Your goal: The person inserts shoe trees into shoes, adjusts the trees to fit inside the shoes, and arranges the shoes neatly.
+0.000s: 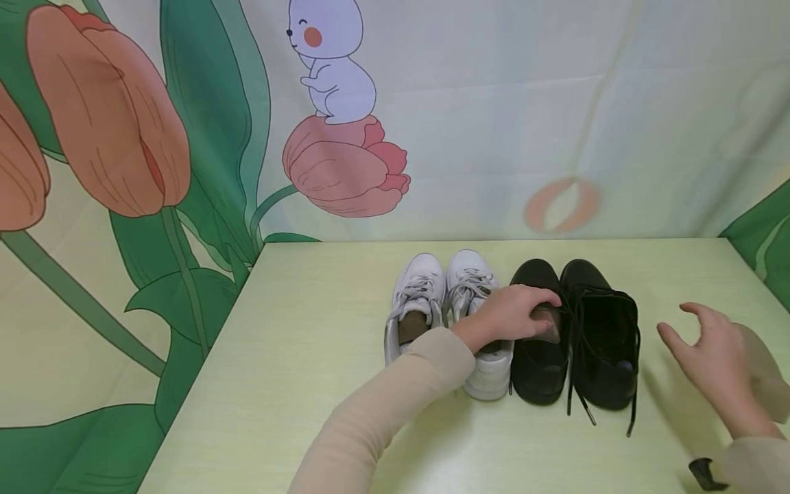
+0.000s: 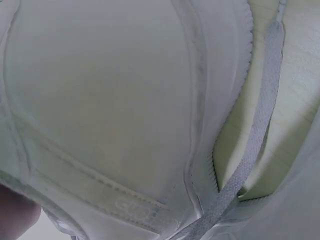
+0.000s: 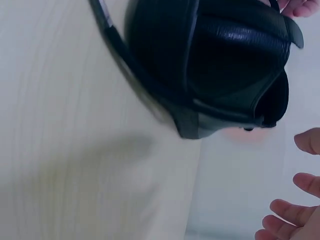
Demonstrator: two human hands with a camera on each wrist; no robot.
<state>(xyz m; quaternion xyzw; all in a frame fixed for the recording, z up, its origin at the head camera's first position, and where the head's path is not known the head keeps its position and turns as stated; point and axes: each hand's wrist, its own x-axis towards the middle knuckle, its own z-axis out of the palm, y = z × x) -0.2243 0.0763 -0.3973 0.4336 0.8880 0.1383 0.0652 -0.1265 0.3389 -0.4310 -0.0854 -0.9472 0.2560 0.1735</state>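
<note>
No text, brand, number or sign could be read in any view. The white sneaker point(image 2: 115, 125) bore a faint embossed mark on a strip at the lower middle of the left wrist view, too blurred to make out.

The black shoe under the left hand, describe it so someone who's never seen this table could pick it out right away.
On the pale green table, four shoes stand in a row near the tulip backdrop: two white, then two black. It is the left one of the black pair, beside the white sneaker. Unlike its neighbour black shoe with loose trailing laces, the left hand rests on its opening.
</note>
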